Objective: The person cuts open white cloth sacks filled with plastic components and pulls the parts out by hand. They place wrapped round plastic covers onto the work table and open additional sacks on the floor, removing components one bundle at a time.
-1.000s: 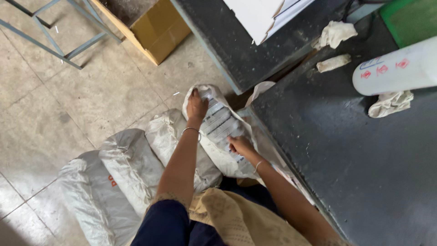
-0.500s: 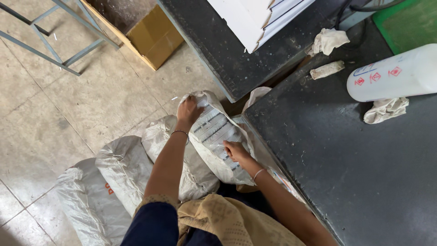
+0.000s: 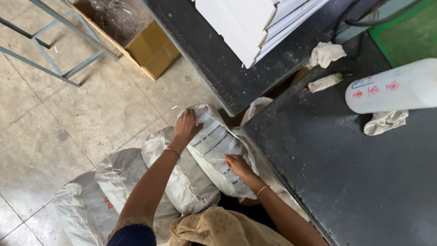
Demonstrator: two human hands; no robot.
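Note:
A white woven sack (image 3: 214,150) leans on the floor against the edge of a dark table (image 3: 346,173). My left hand (image 3: 185,127) grips its top edge, fingers curled over the fabric. Lower down, my right hand (image 3: 236,165) clutches the side of the same sack, near the table's edge. Other filled white sacks (image 3: 118,182) lie on the tiled floor just left of it, under my left forearm.
On the dark table lie a white plastic bottle (image 3: 391,86) on its side, crumpled rags (image 3: 384,122) and a small white stub (image 3: 324,83). A stack of white flat boxes (image 3: 255,23) rests on another dark surface. A cardboard box (image 3: 150,45) and a blue metal frame (image 3: 54,41) stand on the floor.
Both hands have kept hold of the sack. The view has shifted a little, so the sack and table sit lower in the picture.

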